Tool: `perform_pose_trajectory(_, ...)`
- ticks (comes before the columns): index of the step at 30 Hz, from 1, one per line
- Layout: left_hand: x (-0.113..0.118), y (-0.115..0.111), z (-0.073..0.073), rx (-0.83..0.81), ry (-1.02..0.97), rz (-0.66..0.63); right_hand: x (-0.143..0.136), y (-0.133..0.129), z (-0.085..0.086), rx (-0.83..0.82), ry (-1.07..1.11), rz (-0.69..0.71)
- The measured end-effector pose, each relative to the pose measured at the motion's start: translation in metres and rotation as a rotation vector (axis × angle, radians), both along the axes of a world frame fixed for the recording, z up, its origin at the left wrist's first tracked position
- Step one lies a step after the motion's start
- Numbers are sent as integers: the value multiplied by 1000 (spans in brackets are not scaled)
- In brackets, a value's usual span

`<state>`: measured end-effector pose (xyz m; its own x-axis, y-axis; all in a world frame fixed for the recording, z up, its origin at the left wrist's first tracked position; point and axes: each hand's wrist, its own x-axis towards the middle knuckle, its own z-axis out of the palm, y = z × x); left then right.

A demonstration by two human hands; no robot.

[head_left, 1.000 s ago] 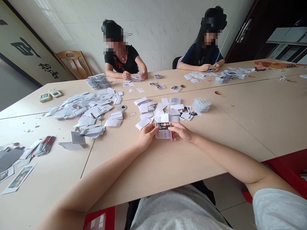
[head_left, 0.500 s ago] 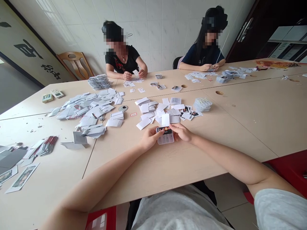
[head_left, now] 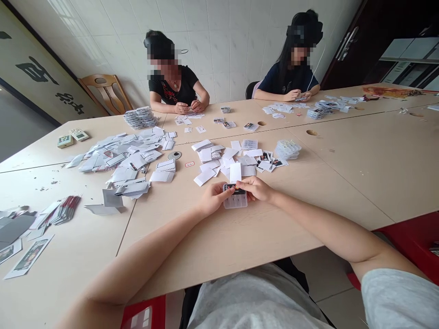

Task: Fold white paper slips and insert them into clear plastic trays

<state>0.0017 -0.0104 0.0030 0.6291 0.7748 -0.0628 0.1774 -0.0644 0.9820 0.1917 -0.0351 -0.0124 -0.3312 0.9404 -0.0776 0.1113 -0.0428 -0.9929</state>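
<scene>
Left hand (head_left: 214, 199) grips the left side of a small clear box (head_left: 235, 201), its thumb laid across the dark printed label (head_left: 227, 188) near the top. Right hand (head_left: 258, 189) pinches the same box at the upper right, thumb and forefinger over the label, other fingers curled beside and partly behind it. The box's lower half shows slots with small dark bits in them, too small to make out, and it sits between both hands over the near part of the worktop (head_left: 302, 201).

Just beyond, at twelve o'clock, a white card (head_left: 235, 172) lies at the near edge of scattered white cards (head_left: 209, 155). Some picture cards (head_left: 266, 161) and stacked clear boxes (head_left: 288, 149) are at one to two o'clock. Around ten to eleven there's a tape roll (head_left: 174, 155), and a big heap of white papers (head_left: 120, 153) spreads past it. Red-edged packets (head_left: 67, 209) lie at nine o'clock. Farther off at ten sit two remote controls (head_left: 79, 134). Across the worktop, one person (head_left: 176, 89) sits at eleven and another person (head_left: 290, 84) at one, both handling small cards or papers.
</scene>
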Motion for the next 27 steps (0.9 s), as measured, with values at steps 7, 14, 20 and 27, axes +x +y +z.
perform_pose_trajectory(7,2,-2,1,-36,-25,-7,-1,1,-3,-20,26,-26)
perform_pose_trajectory(14,2,-1,2,-60,-29,-12,-2,1,-7,-6,25,-69)
perform_pose_trajectory(20,1,1,-1,-41,-80,-7,-2,-4,-1,59,88,67)
perform_pose_trajectory(27,3,1,-6,8,-139,28,-3,-5,-3,56,142,37)
